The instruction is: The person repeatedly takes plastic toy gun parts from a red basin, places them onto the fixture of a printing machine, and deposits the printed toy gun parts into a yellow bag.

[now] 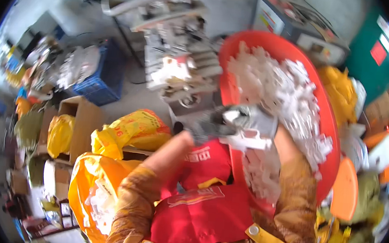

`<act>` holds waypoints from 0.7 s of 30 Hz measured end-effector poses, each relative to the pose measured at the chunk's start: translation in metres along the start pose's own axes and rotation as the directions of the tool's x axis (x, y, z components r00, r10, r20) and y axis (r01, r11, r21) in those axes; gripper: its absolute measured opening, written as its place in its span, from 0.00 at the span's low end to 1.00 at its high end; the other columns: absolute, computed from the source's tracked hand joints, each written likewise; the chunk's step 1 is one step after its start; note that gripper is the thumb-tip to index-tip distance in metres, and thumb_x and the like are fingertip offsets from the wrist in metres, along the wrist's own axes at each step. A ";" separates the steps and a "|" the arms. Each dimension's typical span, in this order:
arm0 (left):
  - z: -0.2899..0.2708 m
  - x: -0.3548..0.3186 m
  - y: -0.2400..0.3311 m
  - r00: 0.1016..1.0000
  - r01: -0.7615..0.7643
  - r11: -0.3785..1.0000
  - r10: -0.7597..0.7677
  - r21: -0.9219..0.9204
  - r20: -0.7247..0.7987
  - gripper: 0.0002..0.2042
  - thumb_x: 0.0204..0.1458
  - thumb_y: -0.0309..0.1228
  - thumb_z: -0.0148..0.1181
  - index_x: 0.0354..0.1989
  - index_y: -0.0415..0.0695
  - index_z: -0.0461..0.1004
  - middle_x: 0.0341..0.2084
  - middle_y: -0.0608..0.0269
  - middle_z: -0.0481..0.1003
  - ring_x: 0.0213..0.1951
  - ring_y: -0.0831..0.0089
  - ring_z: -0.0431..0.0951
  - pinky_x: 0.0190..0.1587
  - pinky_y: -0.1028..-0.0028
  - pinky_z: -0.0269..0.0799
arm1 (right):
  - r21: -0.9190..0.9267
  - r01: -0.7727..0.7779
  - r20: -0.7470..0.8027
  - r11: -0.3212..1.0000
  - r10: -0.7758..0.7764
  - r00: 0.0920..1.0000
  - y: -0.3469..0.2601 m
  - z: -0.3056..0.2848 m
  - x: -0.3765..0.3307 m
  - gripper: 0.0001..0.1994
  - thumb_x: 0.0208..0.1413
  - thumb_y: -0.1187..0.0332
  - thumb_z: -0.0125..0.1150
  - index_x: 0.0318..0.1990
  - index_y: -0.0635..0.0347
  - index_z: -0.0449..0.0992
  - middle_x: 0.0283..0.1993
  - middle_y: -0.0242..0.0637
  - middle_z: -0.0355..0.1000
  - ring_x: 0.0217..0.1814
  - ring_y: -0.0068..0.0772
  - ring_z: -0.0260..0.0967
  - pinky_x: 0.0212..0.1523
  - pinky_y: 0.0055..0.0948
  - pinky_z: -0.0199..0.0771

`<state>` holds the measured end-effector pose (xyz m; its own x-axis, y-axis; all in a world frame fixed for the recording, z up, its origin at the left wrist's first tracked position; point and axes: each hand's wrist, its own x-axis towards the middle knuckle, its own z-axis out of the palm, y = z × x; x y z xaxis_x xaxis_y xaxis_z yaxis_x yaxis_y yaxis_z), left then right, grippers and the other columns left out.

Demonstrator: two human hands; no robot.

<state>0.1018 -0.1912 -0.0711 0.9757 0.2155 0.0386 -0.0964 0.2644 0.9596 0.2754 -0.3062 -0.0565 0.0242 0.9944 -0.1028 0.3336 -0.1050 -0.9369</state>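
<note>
My left hand (206,123), in a dark grey glove, is in front of my body and smeared by motion; its fingers cannot be made out. Close beside it, my right hand (265,120) wears a paler grey glove and is closed on a white pistol-shaped plastic part (249,141). Both hands are at the left side of a large red oval tub (333,147). Loose white and translucent plastic parts (294,93) are heaped inside the tub. My red apron (200,214) shows below the hands.
A cluttered machine or stand (181,65) is ahead. To the left are a yellow bag (133,130), an open orange bag (81,176) with white parts, a cardboard box (86,121) and a blue crate (100,88). An orange chair (345,188) stands right of the tub.
</note>
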 end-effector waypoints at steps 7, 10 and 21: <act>-0.012 -0.031 -0.035 0.789 0.046 0.973 -0.175 -0.227 -0.589 0.18 0.45 0.24 0.63 0.46 0.44 0.70 0.27 0.67 0.74 0.20 0.77 0.72 0.21 0.77 0.70 | -0.536 -0.001 -0.466 0.844 -0.296 0.834 -0.007 0.053 -0.028 0.17 0.44 0.67 0.61 0.43 0.60 0.72 0.40 0.40 0.70 0.43 0.44 0.66 0.46 0.38 0.66; -0.009 -0.049 -0.037 0.714 -0.136 0.933 -0.140 -0.332 -0.686 0.16 0.46 0.24 0.61 0.46 0.45 0.70 0.27 0.67 0.73 0.20 0.76 0.72 0.21 0.76 0.70 | -0.716 0.075 -0.281 0.694 -0.384 0.879 0.002 0.092 -0.039 0.23 0.39 0.63 0.65 0.46 0.61 0.71 0.45 0.45 0.66 0.46 0.46 0.65 0.48 0.39 0.66; -0.025 -0.070 -0.051 0.712 -0.148 0.901 -0.189 -0.408 -0.676 0.10 0.50 0.29 0.58 0.41 0.46 0.72 0.30 0.66 0.74 0.27 0.75 0.74 0.29 0.77 0.73 | -0.494 0.123 -0.406 0.861 -0.353 0.843 0.032 0.099 -0.018 0.24 0.40 0.75 0.63 0.50 0.59 0.69 0.42 0.42 0.69 0.45 0.42 0.66 0.46 0.34 0.67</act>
<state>0.0335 -0.1965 -0.1294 0.5797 0.7391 -0.3429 -0.3113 0.5898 0.7451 0.1922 -0.3283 -0.1182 0.2852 0.8801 0.3797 0.7555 0.0374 -0.6540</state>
